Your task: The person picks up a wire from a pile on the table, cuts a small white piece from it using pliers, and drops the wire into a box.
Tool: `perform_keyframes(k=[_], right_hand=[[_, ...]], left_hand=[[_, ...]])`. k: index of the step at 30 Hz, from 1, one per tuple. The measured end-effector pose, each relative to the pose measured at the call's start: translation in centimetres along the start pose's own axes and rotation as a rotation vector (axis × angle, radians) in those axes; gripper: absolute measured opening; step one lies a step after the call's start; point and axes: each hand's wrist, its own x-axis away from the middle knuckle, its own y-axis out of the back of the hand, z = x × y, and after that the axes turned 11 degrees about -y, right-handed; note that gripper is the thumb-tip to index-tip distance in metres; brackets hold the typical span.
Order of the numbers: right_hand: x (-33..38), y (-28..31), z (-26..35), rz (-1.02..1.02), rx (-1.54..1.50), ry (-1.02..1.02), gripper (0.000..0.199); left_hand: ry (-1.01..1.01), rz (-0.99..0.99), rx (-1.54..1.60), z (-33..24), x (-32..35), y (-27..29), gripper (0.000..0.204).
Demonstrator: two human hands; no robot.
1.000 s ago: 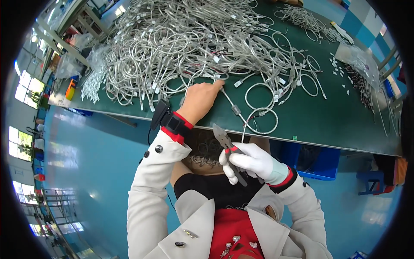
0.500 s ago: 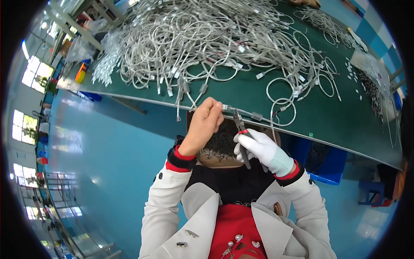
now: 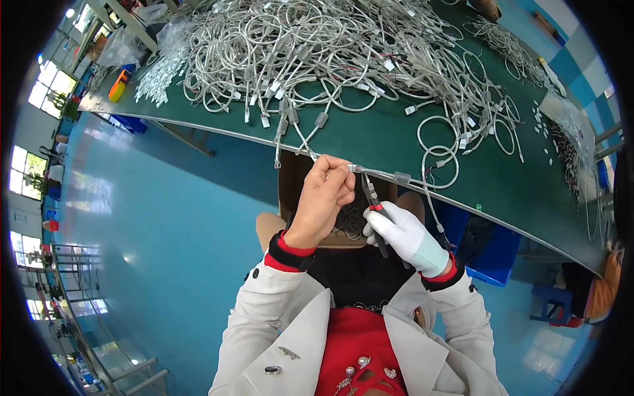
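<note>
My bare left hand (image 3: 325, 191) pinches the end of a grey cable (image 3: 417, 181) just off the table's front edge. A small pale connector shows at its fingertips, and a grey block sits on the cable farther right. In a white glove, my right hand (image 3: 404, 232) is closed round the handles of dark pliers (image 3: 374, 200) with red on the grips. The pliers' tips point up to the cable beside the connector; whether they touch it I cannot tell. From there the cable runs right and loops on the table.
A big tangled heap of grey cables (image 3: 297, 53) covers the back of the green table (image 3: 370, 135). Small white pieces (image 3: 160, 78) and an orange-yellow tool (image 3: 119, 86) lie at its left. Below stand a cardboard box (image 3: 290, 191) and a blue bin (image 3: 495, 257).
Both hands, with the cable end and the pliers, sit slightly lower and farther right in view. The view itself has shifted a little. The left hand's pinch and the right hand's grip remain.
</note>
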Motion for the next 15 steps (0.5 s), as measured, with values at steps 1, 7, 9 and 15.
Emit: perform_keyframes(k=[1,7,9,15], right_hand=[[0.0,0.0,0.0,-0.001,0.000,-0.001,0.040],[0.2,0.4,0.3,0.010,0.023,-0.010,0.040],[0.2,0.4,0.4,0.013,0.029,-0.013,0.040],[0.5,0.5,0.8,0.113,-0.064,-0.064,0.042]], left_hand=[[0.001,0.000,0.001,0.2,0.1,0.0,0.009],[-0.053,-0.007,0.096,1.4,0.0,0.6,0.004],[-0.060,-0.001,0.083,1.6,0.1,0.7,0.005],[-0.210,0.018,-0.149,1.7,0.7,-0.1,0.011]])
